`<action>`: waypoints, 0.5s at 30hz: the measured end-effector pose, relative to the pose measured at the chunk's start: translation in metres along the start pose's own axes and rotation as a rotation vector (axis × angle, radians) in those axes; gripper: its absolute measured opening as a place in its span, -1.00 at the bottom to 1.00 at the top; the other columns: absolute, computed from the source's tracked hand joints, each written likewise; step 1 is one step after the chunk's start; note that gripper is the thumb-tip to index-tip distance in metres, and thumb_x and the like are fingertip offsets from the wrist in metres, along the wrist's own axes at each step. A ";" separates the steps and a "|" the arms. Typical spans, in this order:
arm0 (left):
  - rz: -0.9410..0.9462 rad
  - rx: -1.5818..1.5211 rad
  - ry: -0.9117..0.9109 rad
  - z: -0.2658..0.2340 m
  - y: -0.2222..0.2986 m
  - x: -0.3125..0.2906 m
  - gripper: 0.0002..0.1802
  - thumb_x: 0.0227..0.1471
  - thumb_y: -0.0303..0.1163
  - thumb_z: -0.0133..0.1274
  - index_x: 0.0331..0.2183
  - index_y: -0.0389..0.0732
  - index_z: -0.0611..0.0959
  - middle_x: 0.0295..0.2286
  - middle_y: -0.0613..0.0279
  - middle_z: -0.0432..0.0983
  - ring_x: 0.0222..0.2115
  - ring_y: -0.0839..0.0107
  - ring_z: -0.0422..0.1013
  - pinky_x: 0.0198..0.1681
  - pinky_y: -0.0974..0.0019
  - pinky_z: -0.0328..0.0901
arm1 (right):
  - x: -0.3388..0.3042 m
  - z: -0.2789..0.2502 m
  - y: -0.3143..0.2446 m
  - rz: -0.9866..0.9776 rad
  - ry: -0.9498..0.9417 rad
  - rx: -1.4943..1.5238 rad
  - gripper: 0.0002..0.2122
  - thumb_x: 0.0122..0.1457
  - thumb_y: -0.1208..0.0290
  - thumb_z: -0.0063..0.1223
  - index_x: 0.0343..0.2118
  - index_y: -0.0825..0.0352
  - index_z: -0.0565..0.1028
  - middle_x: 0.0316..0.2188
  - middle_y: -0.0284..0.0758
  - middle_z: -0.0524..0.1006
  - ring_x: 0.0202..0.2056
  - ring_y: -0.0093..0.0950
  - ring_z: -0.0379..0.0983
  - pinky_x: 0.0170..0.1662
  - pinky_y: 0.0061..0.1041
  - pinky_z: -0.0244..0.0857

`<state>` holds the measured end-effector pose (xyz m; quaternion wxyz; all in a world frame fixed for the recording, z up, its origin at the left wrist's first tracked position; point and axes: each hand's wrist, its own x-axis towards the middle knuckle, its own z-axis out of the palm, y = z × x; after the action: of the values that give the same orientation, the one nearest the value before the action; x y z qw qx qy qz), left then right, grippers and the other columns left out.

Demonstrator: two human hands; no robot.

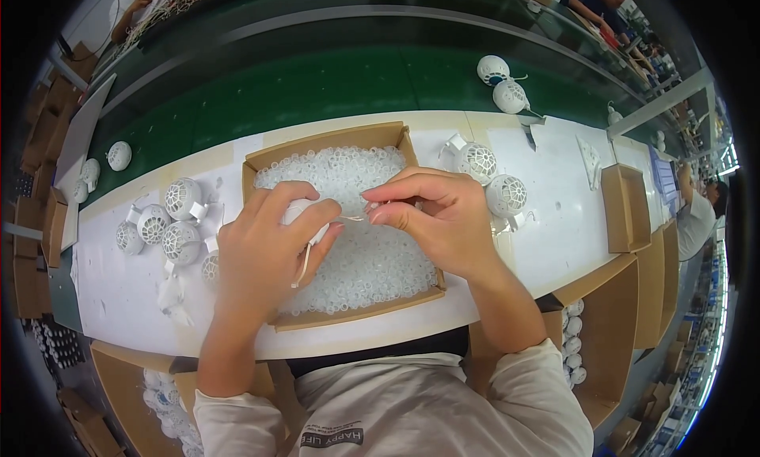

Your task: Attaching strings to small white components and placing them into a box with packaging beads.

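My left hand is closed around a white rounded plastic piece, mostly hidden by the fingers. A thin white cord runs from it to my right hand, and another length of cord hangs below the left fingers. Thumb and forefinger of my right hand pinch the cord's end; whether a small ring is there too is too small to tell. Both hands are above an open cardboard box full of small clear plastic rings.
White lattice balls cluster left of the box; others lie to the right. A green conveyor belt runs beyond the table. An empty small carton stands at right. Larger cartons flank me below. Other people work farther off.
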<state>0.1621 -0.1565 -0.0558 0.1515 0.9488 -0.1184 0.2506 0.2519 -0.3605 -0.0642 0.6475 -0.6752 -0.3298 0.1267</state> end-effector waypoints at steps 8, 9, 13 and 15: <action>-0.075 -0.347 0.099 0.010 -0.004 -0.003 -0.72 -0.13 -0.29 0.33 -0.33 -0.13 0.63 -0.32 0.27 0.54 -0.37 0.23 0.50 -0.42 0.27 0.39 | -0.001 0.007 -0.003 0.262 -0.021 0.268 -0.91 0.11 0.67 0.19 -0.31 0.45 0.61 -0.26 -0.22 0.65 -0.32 -0.58 0.56 -0.28 -0.67 0.42; -0.073 -0.371 0.097 0.011 -0.005 -0.004 -0.69 -0.12 -0.26 0.33 -0.32 -0.16 0.62 -0.31 0.25 0.55 -0.37 0.20 0.50 -0.39 0.25 0.39 | -0.002 0.008 -0.004 0.218 -0.046 0.194 -0.91 0.10 0.66 0.20 -0.31 0.44 0.61 -0.27 -0.23 0.65 -0.34 -0.60 0.55 -0.29 -0.67 0.41; -0.049 -0.394 0.067 0.012 -0.002 -0.004 -0.62 -0.09 -0.16 0.30 -0.30 -0.21 0.61 -0.30 0.18 0.54 -0.35 0.14 0.50 -0.33 0.23 0.39 | -0.005 0.010 -0.003 0.106 -0.068 0.009 -0.92 0.09 0.66 0.21 -0.33 0.43 0.60 -0.34 -0.27 0.63 -0.37 -0.62 0.51 -0.32 -0.67 0.36; -0.005 -0.340 0.019 0.010 0.001 -0.003 -0.57 -0.05 -0.07 0.27 -0.29 -0.22 0.61 -0.31 0.16 0.54 -0.35 0.13 0.49 -0.33 0.24 0.39 | -0.005 0.014 -0.002 0.046 -0.020 -0.065 -0.90 0.07 0.67 0.23 -0.33 0.42 0.61 -0.38 -0.31 0.60 -0.38 -0.62 0.48 -0.33 -0.66 0.33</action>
<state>0.1636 -0.1603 -0.0656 0.3114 0.9075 -0.1551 0.2354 0.2390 -0.3529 -0.0656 0.6188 -0.7020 -0.3244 0.1376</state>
